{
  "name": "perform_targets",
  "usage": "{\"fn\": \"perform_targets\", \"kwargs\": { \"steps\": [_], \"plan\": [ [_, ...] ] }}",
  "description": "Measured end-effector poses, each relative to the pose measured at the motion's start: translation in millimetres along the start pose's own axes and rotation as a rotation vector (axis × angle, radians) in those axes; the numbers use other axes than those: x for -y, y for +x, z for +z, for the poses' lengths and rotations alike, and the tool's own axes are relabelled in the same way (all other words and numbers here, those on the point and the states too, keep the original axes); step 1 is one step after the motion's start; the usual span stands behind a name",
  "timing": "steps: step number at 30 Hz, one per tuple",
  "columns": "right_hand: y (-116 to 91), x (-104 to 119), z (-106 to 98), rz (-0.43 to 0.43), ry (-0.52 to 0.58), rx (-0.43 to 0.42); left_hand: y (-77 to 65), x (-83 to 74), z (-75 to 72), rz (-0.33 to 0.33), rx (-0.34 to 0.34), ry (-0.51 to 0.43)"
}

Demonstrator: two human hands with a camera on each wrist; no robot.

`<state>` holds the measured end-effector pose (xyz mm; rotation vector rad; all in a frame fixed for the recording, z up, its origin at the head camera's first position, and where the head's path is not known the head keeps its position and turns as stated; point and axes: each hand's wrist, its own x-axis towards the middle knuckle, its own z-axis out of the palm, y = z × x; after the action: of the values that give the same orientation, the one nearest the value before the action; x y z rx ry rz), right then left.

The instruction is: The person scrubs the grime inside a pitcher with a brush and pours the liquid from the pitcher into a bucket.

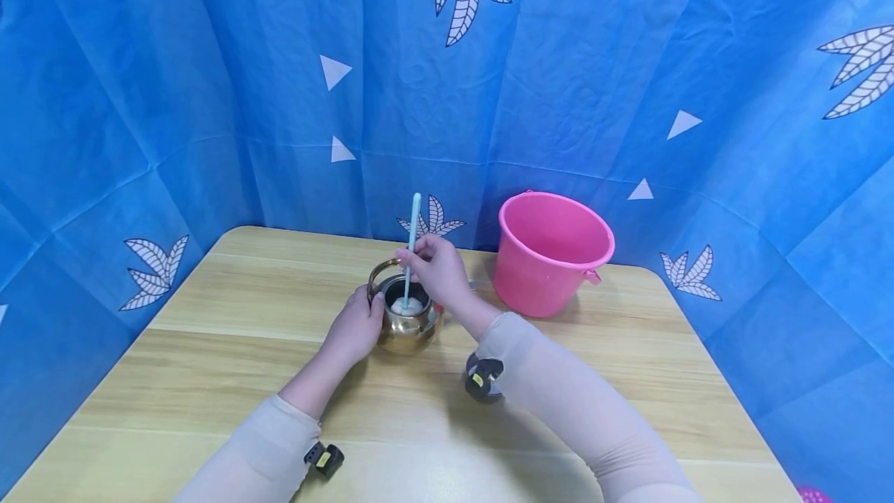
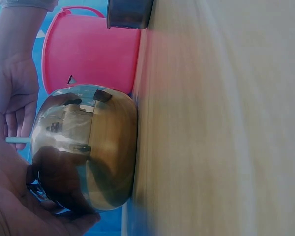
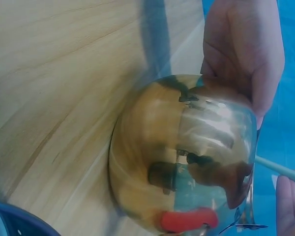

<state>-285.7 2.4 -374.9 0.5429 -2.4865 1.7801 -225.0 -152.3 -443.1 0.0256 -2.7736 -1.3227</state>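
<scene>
A shiny gold metal kettle (image 1: pixel 405 336) with a raised handle (image 1: pixel 372 279) stands upright on the table. My left hand (image 1: pixel 356 327) holds its left side, thumb near the rim by the handle's base. Inside the open top is a long-handled cleaning brush (image 1: pixel 414 223), a pale blue-green stick with a white head (image 1: pixel 407 307) down in the kettle. Above the opening, my right hand (image 1: pixel 445 274) pinches the stick between thumb and fingers. In the left wrist view the kettle's rounded body (image 2: pixel 103 162) mirrors its surroundings. The brush head is hidden in both wrist views.
To the right behind the kettle stands a pink bucket (image 1: pixel 534 278). A dark-rimmed round thing (image 3: pixel 19 219) lies under my right forearm, mostly hidden in the head view. The wooden table (image 1: pixel 237 317) has blue curtains (image 1: pixel 293 99) behind it and at its sides.
</scene>
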Motion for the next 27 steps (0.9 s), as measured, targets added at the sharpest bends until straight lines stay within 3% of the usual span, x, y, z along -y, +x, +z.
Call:
{"fn": "perform_targets", "kwargs": {
  "steps": [27],
  "plan": [
    [-4.6,-10.6,-4.1,0.046,0.119,-0.086,-0.4,-0.3,-0.1,-0.002,-0.004,0.015]
  ]
}}
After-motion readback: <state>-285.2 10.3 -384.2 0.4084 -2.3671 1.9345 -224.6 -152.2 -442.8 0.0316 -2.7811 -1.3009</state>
